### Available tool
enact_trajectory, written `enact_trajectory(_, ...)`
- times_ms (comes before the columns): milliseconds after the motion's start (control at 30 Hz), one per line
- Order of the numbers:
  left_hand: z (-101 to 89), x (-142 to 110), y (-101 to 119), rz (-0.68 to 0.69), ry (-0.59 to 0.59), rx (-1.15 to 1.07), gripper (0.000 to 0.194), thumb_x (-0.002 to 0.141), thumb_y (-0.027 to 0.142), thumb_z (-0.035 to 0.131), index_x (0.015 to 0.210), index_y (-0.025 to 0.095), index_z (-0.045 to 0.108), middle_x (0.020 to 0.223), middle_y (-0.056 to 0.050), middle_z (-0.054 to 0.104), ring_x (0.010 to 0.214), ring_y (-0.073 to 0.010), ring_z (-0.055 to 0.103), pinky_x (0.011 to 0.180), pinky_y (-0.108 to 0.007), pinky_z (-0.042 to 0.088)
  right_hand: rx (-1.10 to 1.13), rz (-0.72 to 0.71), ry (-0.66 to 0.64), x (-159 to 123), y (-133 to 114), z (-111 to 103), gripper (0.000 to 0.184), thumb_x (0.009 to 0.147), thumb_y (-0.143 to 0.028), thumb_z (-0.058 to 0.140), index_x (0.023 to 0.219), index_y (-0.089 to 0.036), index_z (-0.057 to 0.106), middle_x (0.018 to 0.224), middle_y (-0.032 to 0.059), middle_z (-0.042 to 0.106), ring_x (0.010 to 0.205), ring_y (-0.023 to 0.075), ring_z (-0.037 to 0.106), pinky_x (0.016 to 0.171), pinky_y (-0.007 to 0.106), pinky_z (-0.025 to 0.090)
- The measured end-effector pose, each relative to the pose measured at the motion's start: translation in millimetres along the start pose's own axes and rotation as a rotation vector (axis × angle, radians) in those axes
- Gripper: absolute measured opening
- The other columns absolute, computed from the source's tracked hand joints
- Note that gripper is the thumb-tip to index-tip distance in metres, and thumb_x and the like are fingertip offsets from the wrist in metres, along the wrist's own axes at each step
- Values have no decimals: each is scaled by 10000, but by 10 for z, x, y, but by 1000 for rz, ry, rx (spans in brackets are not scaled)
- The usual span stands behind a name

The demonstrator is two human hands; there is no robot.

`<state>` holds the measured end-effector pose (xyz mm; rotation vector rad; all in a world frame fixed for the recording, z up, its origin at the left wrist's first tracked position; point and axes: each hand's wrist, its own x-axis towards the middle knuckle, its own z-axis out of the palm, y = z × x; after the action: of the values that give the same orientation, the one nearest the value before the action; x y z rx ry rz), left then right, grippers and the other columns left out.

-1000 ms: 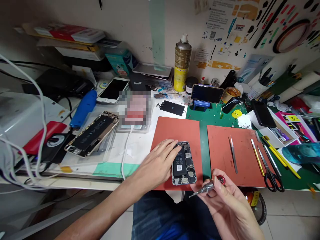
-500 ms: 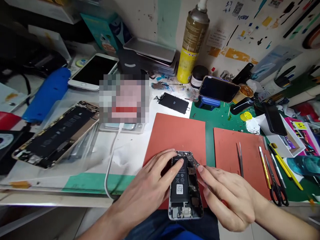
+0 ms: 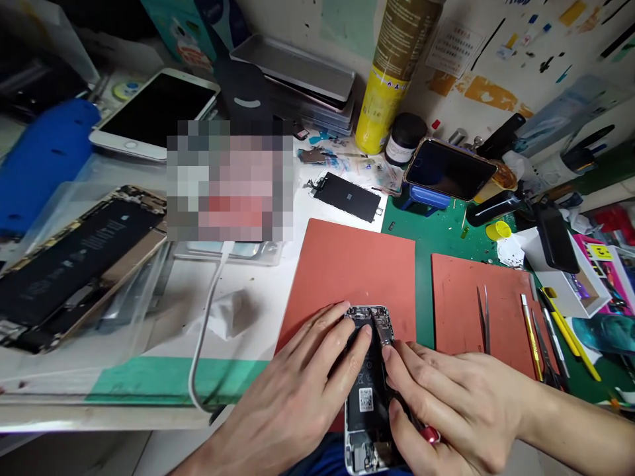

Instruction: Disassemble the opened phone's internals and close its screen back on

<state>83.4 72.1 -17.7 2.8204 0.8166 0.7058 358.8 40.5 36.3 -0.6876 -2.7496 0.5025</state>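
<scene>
Phone point(image 3: 366, 377) past mat point(image 3: 357, 264) near edge | L hand point(image 3: 310, 380) holding it | R hand point(image 3: 446, 393) gripping drvr point(image 3: 383, 334)

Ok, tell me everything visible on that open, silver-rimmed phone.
The phone faces insides up, near end past the brick-red mat. It has a black battery with a white QR label, metallic fittings at both ends. The left hand touches it; the right hand holds a metal screwdriver at its far end.

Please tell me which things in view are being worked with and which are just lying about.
In use:
- opened phone, touched by the left hand
- screwdriver, in the right hand
- red mat beneath

Lying about:
- tweezers
- spray can
- white phone
</scene>
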Motion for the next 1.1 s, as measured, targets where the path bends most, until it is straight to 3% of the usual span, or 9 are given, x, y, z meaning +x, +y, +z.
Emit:
enact_trajectory(200,3,-4,-6,0,-5,-8,521,1029,53,375,1483,120,620,1426,-156,697,1470,-322,545,1124,-452,585,236,185,37,-93,-9,91,517,823,-158,819,1295,-344,716,1423,16,735,1270,359,742,1030,525,692)
enact_trajectory(400,1,4,-9,6,5,2,502,1048,65,362,1473,108,625,1410,-167,702,1455,-331,558,1098,-459,606,217,171,-12,-73,2,67,506,826,-168,825,1288,-348,722,1453,15,713,1282,363,733,1029,542,686)
enact_trajectory(600,-8,14,4,10,15,18,494,1061,64,349,1464,112,629,1396,-157,707,1429,-325,586,1097,-449,604,68,62,-23,-50,8,55,414,858,-199,800,1258,-273,729,1398,102,747,1257,385,742,988,531,702)
enact_trajectory(733,-8,13,11,11,20,19,472,1072,76,352,1451,102,632,1389,-163,706,1416,-334,592,1089,-458,604,88,72,-26,-69,15,74,406,864,-213,799,1251,-307,722,1409,65,747,1274,369,736,1004,521,698)
enact_trajectory(867,-6,13,5,4,21,24,471,1080,84,344,1453,106,630,1393,-160,702,1419,-323,586,1101,-446,594,151,108,52,-61,7,67,442,851,-149,786,1256,-313,721,1374,42,770,1264,346,748,1027,518,690)
enact_trajectory(1000,-6,25,1,9,20,20,478,1086,87,322,1442,99,642,1366,-162,710,1402,-323,596,1083,-452,601,-152,-33,27,73,-20,-39,277,933,-177,626,1181,-155,748,1245,153,816,1142,324,799,942,427,720)
enact_trajectory(1100,-7,35,4,6,28,18,478,1080,66,323,1431,97,647,1366,-154,708,1395,-319,601,1075,-450,603,-377,-177,5,201,-36,-151,291,938,-153,517,1060,-29,749,1107,244,827,972,327,828,816,406,721)
